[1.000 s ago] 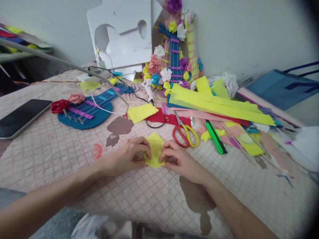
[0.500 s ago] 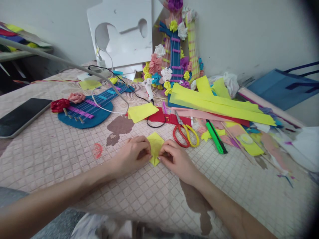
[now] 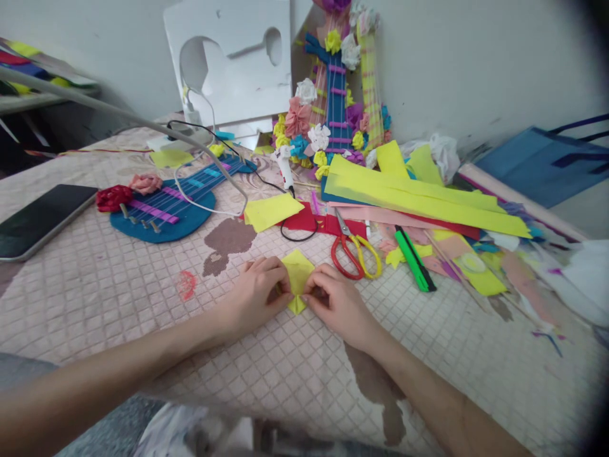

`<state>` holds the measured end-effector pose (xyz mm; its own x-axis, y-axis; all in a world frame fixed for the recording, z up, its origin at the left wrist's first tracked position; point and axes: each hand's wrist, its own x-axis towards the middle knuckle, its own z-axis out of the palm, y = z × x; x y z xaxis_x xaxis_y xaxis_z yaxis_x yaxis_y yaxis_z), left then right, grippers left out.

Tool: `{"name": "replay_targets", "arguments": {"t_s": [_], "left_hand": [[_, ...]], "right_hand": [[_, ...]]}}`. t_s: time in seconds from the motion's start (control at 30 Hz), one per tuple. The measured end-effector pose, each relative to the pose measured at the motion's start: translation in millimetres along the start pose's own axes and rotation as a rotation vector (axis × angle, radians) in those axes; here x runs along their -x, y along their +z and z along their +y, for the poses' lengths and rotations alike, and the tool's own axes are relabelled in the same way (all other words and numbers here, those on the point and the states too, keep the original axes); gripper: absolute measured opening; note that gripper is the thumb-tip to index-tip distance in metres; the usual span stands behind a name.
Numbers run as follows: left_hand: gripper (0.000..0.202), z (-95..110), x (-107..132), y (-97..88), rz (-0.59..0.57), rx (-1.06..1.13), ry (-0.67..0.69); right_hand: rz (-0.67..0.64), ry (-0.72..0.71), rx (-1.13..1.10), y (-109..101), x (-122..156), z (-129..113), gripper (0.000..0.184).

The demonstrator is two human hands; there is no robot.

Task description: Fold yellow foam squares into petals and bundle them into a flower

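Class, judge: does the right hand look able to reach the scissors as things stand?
Probably yes: the scissors lie just beyond the right hand, handles towards it, with nothing visible between, though it is pinching the small yellow paper.

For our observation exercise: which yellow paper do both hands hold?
The creased yellow paper, pinched by the left hand and right hand; the other yellow papers lie untouched.

Toward the left edge of the tabletop (image 3: 238, 374) lies a dark phone (image 3: 45, 219), with a flat blue guitar (image 3: 190, 209) carrying 2 flowers (image 3: 113, 198), 1 red and 1 pink, beside it. A white cutout board (image 3: 264, 82) stands along the back edge. Rightward, a green cutter (image 3: 413, 257) lies near scissors (image 3: 352, 237).
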<state>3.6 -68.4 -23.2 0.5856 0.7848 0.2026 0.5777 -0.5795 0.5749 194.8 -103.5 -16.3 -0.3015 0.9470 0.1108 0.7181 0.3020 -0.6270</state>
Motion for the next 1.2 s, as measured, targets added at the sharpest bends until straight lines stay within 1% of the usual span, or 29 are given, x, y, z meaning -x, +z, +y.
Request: {"name": "replay_targets", "arguments": {"t_s": [0.2,0.8,1.0,1.2], "left_hand": [[0.002,1.9,0.3,0.7,-0.007,-0.026,-0.007],[0.003,4.5,2.4,-0.6,0.0,-0.007,-0.008],[0.004,6.8,1.2,-2.7,-0.026,0.011,-0.01],[0.003,6.6,3.2,-2.2,-0.037,-0.024,0.004]], "right_hand": [[0.015,0.016,0.019,2.2,0.7,-4.5,0.014],[0.039,0.002,0.066,3.7,3.0,-5.0,0.011],[0.051,-0.005,0.087,4.8,3.3,-5.7,0.012],[0.055,-0.014,0.102,6.6,4.4,-4.8,0.011]]}}
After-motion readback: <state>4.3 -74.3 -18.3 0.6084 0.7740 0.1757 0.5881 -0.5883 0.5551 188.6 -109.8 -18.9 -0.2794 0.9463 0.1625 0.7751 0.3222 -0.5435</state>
